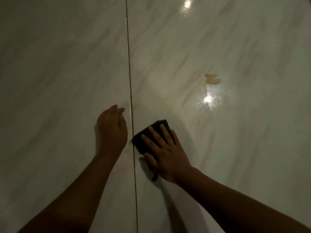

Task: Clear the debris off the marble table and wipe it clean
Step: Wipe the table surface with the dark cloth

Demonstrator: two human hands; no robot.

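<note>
The pale marble table (67, 73) fills the view, dimly lit. My right hand (165, 152) lies flat with spread fingers on a dark cloth (148, 137), pressing it onto the marble just right of a thin dark seam (130, 91). My left hand (111, 128) rests on the marble just left of the seam, fingers together and slightly curled, holding nothing. A small yellowish crumb (130, 143) lies by the seam between my hands. A yellowish smear of debris (212, 79) sits further off to the right.
A wet, shiny patch (210, 100) reflects a lamp just below the smear. Another lamp reflection (187, 4) shows at the top. The seam runs from top to bottom of the table.
</note>
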